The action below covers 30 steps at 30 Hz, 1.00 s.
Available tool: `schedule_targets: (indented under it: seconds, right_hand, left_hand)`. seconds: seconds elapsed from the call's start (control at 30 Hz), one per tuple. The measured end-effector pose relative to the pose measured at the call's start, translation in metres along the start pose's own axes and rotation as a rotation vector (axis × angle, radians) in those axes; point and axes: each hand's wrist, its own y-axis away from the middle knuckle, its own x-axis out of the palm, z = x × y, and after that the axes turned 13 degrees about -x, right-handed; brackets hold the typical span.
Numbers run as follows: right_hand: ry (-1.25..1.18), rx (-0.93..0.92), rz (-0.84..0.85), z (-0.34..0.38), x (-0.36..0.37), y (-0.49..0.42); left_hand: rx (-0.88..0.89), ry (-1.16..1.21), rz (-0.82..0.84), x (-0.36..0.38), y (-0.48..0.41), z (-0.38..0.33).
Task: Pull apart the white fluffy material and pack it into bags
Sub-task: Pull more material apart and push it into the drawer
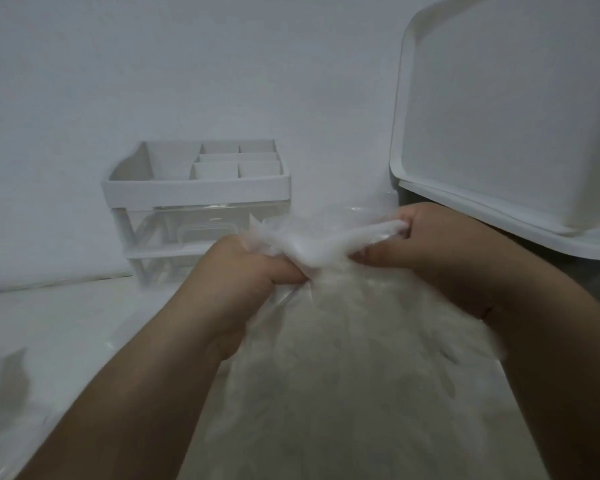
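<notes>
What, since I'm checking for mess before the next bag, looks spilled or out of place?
Nothing looks spilled: the fluff is held just above the bag. Only the big white tray at right looks odd: it is tilted up, not flat.

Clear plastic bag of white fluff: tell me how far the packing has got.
Done: the clear plastic bag already bulges with white fluffy material. In hand: the left hand and right hand both grip a white wad stretched between them at the bag's mouth. Left: that wad is not yet inside, and the mouth looks open. No other bags show.
</notes>
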Motion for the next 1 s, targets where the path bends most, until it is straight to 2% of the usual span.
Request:
schedule_targets:
  seconds: [0.13,0.23,0.33,0.47,0.5,0.63,0.73,0.83,1.0]
  right_hand:
    - [-0.044,0.111,-0.127,-0.011,-0.002,-0.002]
    - [-0.101,0.212,-0.098,-0.012,-0.003,0.0]
    - [-0.108,0.222,-0.112,-0.01,-0.006,-0.001]
    - [0.043,0.148,0.194,-0.007,-0.011,0.002]
    - [0.042,0.152,0.203,-0.007,-0.009,0.002]
    - [0.067,0.139,-0.024,-0.015,0.002,-0.002]
    - [-0.004,0.192,-0.146,-0.017,0.004,-0.005]
    - [-0.03,0.242,-0.159,-0.016,0.003,-0.005]
    - [-0.022,0.168,-0.106,-0.017,0.004,-0.002]
  left_hand:
    - [-0.099,0.019,0.042,0.0,-0.002,0.003]
    - [-0.171,0.038,0.073,0.001,-0.001,0.004]
    - [-0.237,0.064,0.056,0.003,-0.001,0.004]
    - [-0.271,0.085,0.014,0.003,-0.002,0.005]
    - [-0.271,0.081,0.011,0.003,-0.003,0.005]
    - [-0.255,0.058,0.034,0.004,-0.002,0.006]
    - [-0.238,0.017,0.061,0.005,-0.002,0.007]
    - [-0.221,-0.006,0.057,0.005,-0.004,0.009]
    - [-0.224,0.029,0.147,0.004,-0.003,0.009]
